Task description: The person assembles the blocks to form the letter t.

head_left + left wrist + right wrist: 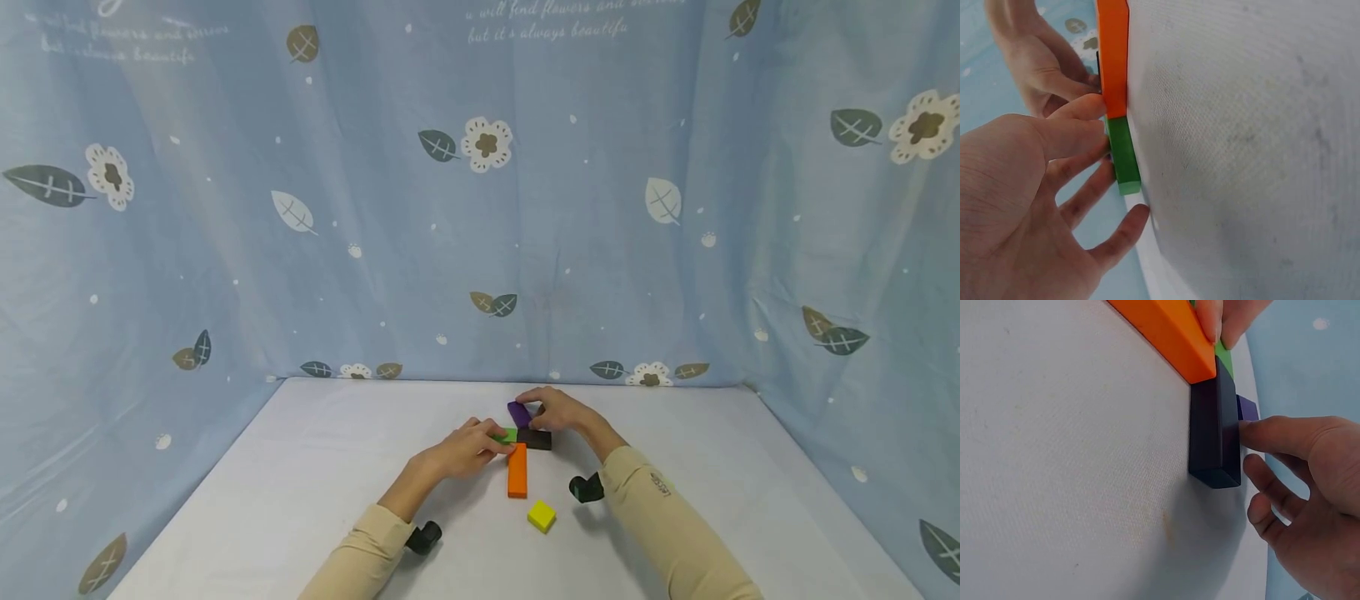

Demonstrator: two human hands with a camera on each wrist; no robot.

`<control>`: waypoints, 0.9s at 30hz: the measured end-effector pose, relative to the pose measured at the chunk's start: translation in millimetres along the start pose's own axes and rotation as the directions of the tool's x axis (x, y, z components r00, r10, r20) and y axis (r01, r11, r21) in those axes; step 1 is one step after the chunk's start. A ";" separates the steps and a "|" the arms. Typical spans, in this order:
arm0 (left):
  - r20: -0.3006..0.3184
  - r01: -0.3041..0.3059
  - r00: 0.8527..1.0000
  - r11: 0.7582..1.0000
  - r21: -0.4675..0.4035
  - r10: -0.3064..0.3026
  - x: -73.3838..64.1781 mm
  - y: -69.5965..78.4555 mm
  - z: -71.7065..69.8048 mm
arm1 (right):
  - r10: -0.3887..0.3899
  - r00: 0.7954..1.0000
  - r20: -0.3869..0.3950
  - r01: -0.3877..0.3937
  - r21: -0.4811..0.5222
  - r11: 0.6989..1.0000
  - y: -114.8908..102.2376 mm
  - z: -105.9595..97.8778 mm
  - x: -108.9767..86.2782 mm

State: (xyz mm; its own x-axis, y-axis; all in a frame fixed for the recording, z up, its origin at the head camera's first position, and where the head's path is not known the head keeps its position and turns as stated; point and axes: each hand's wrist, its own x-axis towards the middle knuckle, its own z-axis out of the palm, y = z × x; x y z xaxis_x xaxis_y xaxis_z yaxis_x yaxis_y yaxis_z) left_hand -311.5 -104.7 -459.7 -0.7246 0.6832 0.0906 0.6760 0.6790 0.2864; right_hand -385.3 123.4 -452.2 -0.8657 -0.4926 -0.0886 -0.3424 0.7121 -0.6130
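Observation:
Near the far side of the white table, my left hand (467,448) holds a green block (511,435) between thumb and fingers, close to the end of an orange block (517,473). A dark, nearly black block (535,440) lies to the right of the green one. Just beyond it, my right hand (561,410) pinches a purple block (518,414) that sits at a slant. In the right wrist view, the dark block (1213,434) meets the orange block's corner and mostly hides the purple block (1247,409).
A small yellow block (542,517) lies on the table (300,500), nearer than the orange one. Blue curtain (570,250) with leaf and flower prints hangs behind the table and along both sides. Dark camera pieces (424,538) stick out at both wrists.

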 end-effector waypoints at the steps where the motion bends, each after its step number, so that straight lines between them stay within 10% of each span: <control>1: 0.001 0.002 1.000 1.000 -0.004 -0.002 0.0 -0.1 0.0 | -0.002 1.000 -0.004 0.002 -0.003 1.000 0.5 0.3 0.3; 27: 0.007 0.000 1.000 1.000 0.012 0.000 -0.4 0.5 -1.3 | -0.026 0.996 -0.089 0.026 -0.001 1.000 4.9 1.3 1.1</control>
State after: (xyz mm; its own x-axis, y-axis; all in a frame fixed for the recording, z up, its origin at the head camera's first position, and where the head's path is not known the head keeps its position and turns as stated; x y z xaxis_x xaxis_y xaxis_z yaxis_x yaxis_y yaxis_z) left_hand -311.0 -104.9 -458.3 -0.7239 0.6849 0.0833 0.6773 0.6824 0.2751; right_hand -387.5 125.7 -456.3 -0.8854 -0.4648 -0.0024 -0.3654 0.6992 -0.6145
